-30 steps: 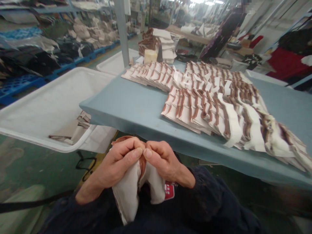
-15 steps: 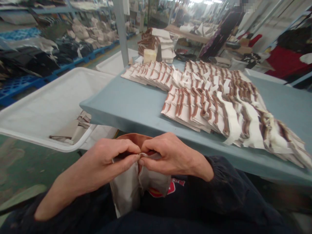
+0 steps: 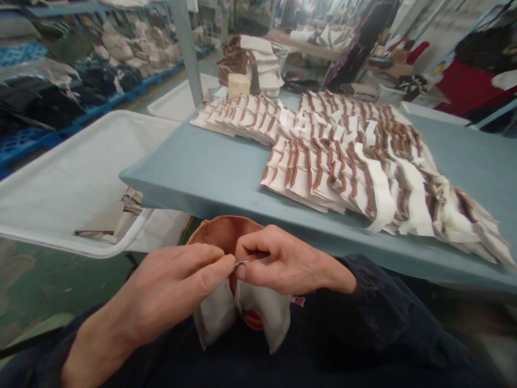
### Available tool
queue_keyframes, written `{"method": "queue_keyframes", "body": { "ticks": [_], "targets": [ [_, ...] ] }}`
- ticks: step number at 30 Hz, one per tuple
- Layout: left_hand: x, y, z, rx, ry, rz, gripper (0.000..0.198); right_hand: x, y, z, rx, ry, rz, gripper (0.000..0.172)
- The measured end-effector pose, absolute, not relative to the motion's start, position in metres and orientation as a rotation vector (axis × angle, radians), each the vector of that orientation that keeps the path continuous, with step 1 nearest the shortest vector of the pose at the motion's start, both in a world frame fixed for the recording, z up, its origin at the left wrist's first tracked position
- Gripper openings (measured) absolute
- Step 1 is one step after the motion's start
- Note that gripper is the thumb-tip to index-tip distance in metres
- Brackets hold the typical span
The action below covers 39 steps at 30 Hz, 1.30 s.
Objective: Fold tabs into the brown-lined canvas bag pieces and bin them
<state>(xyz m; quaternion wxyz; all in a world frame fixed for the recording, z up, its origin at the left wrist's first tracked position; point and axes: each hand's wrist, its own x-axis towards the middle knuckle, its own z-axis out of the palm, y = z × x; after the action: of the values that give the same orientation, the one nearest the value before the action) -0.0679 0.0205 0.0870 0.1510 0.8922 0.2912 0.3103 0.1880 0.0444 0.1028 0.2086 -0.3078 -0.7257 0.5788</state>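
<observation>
I have the fabric piece (image 3: 220, 237) in my lap, off the desk (image 3: 202, 178), just below its near edge and towards its near-left corner. Both my hands are closed on it. My left hand (image 3: 173, 288) comes in from the left and my right hand (image 3: 283, 264) from the right. Each pinches with thumb and forefinger, and the two pinches meet tip to tip at the middle of the piece's top.

The piece runs lengthwise away from me. Its rounded brown end (image 3: 226, 229) stands up towards the desk edge, and two cream flaps (image 3: 266, 318) hang down towards my body, one on each side of the meeting point. The line between them runs straight from my chest to the desk, and my fingertips sit right on it.

Neither hand is nearer, since both touch the piece. My right hand has more of it, with its fingers curled over the brown rim, while my left hand holds only at the pinch. Something thin and pale (image 3: 243, 262) shows between the fingertips; I cannot tell whether it is thread or a cloth edge.

Rows of similar pieces (image 3: 347, 172) lie overlapped on the desk, from its middle to the right edge, well apart from my hands. A stack (image 3: 254, 59) stands at the far edge. A white tub (image 3: 60, 178) sits beside the desk's left edge with a few pieces in it.
</observation>
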Motion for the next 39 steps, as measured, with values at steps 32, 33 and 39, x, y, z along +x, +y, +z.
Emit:
{"method": "queue_keyframes", "body": {
  "ticks": [32, 33, 39],
  "targets": [
    [-0.059, 0.023, 0.101, 2.395, 0.812, 0.787, 0.020, 0.198, 0.034, 0.088, -0.719, -1.920, 1.484, 0.033],
    [-0.059, 0.024, 0.101, 2.373, 0.820, 0.761, 0.020, 0.197, 0.035, 0.087, -0.700, -1.996, 1.372, 0.028],
    [-0.060, 0.025, 0.097, 2.397, 0.803, 0.662, 0.032, 0.186, 0.033, 0.077, -0.669, -2.181, 0.721, 0.014]
  ]
}}
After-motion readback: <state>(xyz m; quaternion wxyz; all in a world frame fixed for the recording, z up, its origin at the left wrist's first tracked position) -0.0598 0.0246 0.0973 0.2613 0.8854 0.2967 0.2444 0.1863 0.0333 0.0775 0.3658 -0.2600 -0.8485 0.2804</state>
